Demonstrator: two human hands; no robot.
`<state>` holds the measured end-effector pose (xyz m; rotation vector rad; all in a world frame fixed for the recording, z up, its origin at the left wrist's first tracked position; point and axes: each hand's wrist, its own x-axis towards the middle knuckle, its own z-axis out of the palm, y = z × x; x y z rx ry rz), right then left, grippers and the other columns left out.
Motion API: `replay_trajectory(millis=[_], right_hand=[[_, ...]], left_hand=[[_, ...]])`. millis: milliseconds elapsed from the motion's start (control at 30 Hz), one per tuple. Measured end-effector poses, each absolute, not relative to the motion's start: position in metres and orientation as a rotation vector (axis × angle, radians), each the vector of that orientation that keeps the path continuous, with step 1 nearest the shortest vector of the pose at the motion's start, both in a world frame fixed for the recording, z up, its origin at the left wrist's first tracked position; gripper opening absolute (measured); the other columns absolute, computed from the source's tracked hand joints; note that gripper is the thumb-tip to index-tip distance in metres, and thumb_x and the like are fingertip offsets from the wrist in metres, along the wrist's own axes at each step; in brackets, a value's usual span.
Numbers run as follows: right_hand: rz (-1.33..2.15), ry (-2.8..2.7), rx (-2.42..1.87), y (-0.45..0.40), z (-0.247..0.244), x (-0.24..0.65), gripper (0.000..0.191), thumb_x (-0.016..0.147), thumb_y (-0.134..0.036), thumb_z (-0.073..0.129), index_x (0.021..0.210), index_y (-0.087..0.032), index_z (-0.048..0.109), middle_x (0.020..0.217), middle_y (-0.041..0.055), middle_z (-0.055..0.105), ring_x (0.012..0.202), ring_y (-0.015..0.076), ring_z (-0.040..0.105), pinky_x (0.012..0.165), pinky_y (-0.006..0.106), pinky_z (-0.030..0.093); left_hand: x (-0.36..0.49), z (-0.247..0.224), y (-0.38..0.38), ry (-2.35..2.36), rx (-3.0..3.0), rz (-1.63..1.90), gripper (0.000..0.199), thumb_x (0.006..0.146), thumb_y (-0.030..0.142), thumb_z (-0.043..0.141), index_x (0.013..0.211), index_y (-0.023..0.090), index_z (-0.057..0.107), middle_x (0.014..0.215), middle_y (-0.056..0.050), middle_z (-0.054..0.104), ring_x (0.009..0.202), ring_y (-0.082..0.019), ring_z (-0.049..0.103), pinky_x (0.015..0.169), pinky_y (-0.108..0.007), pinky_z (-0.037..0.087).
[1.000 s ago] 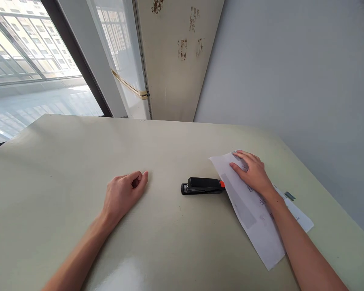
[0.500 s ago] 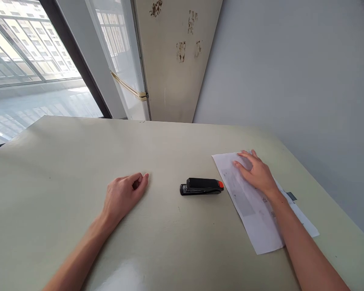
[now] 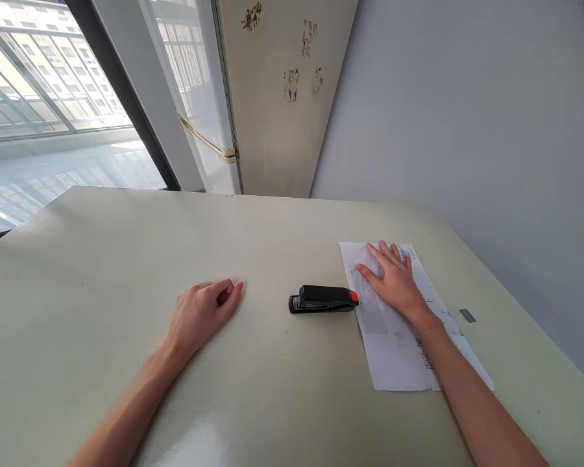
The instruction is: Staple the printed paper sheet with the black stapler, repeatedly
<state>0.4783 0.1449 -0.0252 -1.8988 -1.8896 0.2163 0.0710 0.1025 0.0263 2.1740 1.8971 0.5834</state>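
My right hand [image 3: 395,285] lies open on a sheet of paper [image 3: 377,350], its fingers spread near the top edge. Faint print shows through the sheet, and part of it is hidden under my forearm. A black stapler [image 3: 324,298] with a red end lies sideways on the table, its red end at the left edge of the paper. To the left of the stapler, my left hand [image 3: 203,318] rests on the tabletop in a loose fist. I see nothing held in it.
The pale table [image 3: 141,259] meets a grey-blue wall [image 3: 467,117] on the right. A small dark strip [image 3: 467,315] lies right of the paper. Beyond the far edge stand a stained cream panel [image 3: 277,143] and, to its left, a window [image 3: 43,97].
My right hand has slid leftward with the paper under it; the sheet has turned and now reaches the stapler's red end. The dark strip is now fully uncovered. My left hand has barely shifted.
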Motion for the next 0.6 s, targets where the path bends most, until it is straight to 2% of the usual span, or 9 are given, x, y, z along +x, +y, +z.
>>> replay_trajectory(millis=[67,133,200,267,367,433,600], right_hand=[[0.237,-1.864,-1.766,0.141,-0.015,0.472,0.072,0.099,-0.069,0.050,0.156,-0.025,0.050,0.170,0.0115,0.036,0.161,0.0362,0.020,0.127,0.065,0.017],[0.384,-1.871,-1.611,0.136,-0.002,0.464,0.065,0.098,-0.065,0.057,0.151,-0.029,0.055,0.165,0.0084,0.045,0.157,0.0336,0.033,0.124,0.058,0.031],[0.588,-1.918,-1.467,0.131,0.011,0.457,0.050,0.095,-0.062,0.065,0.137,-0.033,0.067,0.151,0.0059,0.061,0.139,0.0316,0.055,0.112,0.050,0.048],[0.744,-1.975,-1.331,0.126,0.021,0.450,0.038,0.091,-0.059,0.073,0.118,-0.033,0.076,0.132,0.0059,0.072,0.118,0.0291,0.067,0.091,0.042,0.056],[0.952,-2.025,-1.228,0.122,0.026,0.443,0.033,0.083,-0.053,0.084,0.107,-0.032,0.079,0.116,0.0051,0.076,0.087,0.0223,0.067,0.068,0.035,0.053],[1.087,-2.013,-1.219,0.120,0.026,0.437,0.034,0.081,-0.051,0.086,0.108,-0.031,0.080,0.112,0.0043,0.076,0.074,0.0182,0.062,0.062,0.033,0.050],[1.106,-1.957,-1.195,0.113,0.022,0.416,0.034,0.085,-0.050,0.083,0.112,-0.029,0.080,0.107,0.0038,0.076,0.088,0.0213,0.065,0.073,0.033,0.053]], left_hand=[[0.071,0.027,0.102,1.892,2.177,0.577,0.049,0.099,0.052,0.043,0.062,0.021,0.035,0.054,0.003,0.046,0.052,-0.013,0.035,0.058,-0.029,0.026],[0.072,0.027,0.102,1.892,2.181,0.572,0.049,0.099,0.053,0.042,0.063,0.021,0.035,0.054,0.002,0.047,0.052,-0.013,0.036,0.058,-0.029,0.027],[0.072,0.027,0.102,1.894,2.185,0.566,0.048,0.099,0.052,0.042,0.063,0.021,0.035,0.055,0.002,0.047,0.052,-0.013,0.037,0.059,-0.029,0.027],[0.072,0.026,0.102,1.892,2.188,0.560,0.048,0.100,0.052,0.042,0.063,0.021,0.036,0.055,0.002,0.048,0.053,-0.013,0.038,0.059,-0.029,0.027],[0.072,0.024,0.102,1.886,2.204,0.560,0.048,0.101,0.052,0.042,0.063,0.021,0.037,0.055,0.002,0.049,0.053,-0.014,0.039,0.059,-0.029,0.027],[0.071,0.023,0.102,1.884,2.221,0.565,0.049,0.101,0.052,0.043,0.063,0.021,0.037,0.055,0.002,0.050,0.053,-0.014,0.038,0.059,-0.029,0.027],[0.071,0.019,0.102,1.881,2.255,0.584,0.049,0.102,0.051,0.043,0.063,0.021,0.038,0.055,0.002,0.049,0.052,-0.013,0.037,0.058,-0.029,0.026]])
